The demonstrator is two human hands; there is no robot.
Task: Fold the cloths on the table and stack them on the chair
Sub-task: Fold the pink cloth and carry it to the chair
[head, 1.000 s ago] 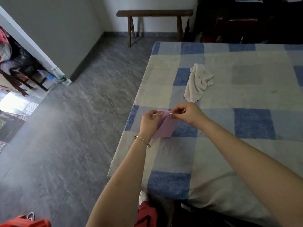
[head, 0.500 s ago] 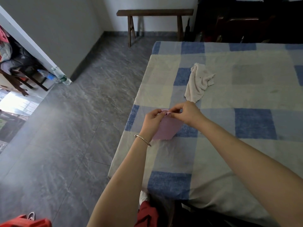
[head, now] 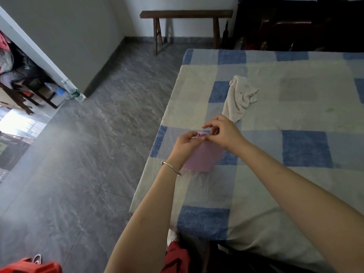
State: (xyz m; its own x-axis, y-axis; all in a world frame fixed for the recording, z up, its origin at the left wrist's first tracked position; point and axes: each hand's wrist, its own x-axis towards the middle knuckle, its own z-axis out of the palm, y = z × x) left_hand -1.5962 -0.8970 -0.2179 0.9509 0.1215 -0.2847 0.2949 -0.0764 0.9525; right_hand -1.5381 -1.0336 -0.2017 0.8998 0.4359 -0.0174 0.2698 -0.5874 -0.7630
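Both hands meet above the table (head: pixel 295 119), pinching the top edge of a pink cloth (head: pixel 204 156) that hangs down beneath them. The left hand (head: pixel 184 144) grips its near corner with curled fingers; the right hand (head: pixel 224 133) pinches just beside it. A crumpled white cloth (head: pixel 240 97) lies just beyond the right hand.

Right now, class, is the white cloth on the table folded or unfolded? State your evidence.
Unfolded. The white cloth lies bunched and wrinkled on the checked tablecloth, with uneven edges and no flat layers.
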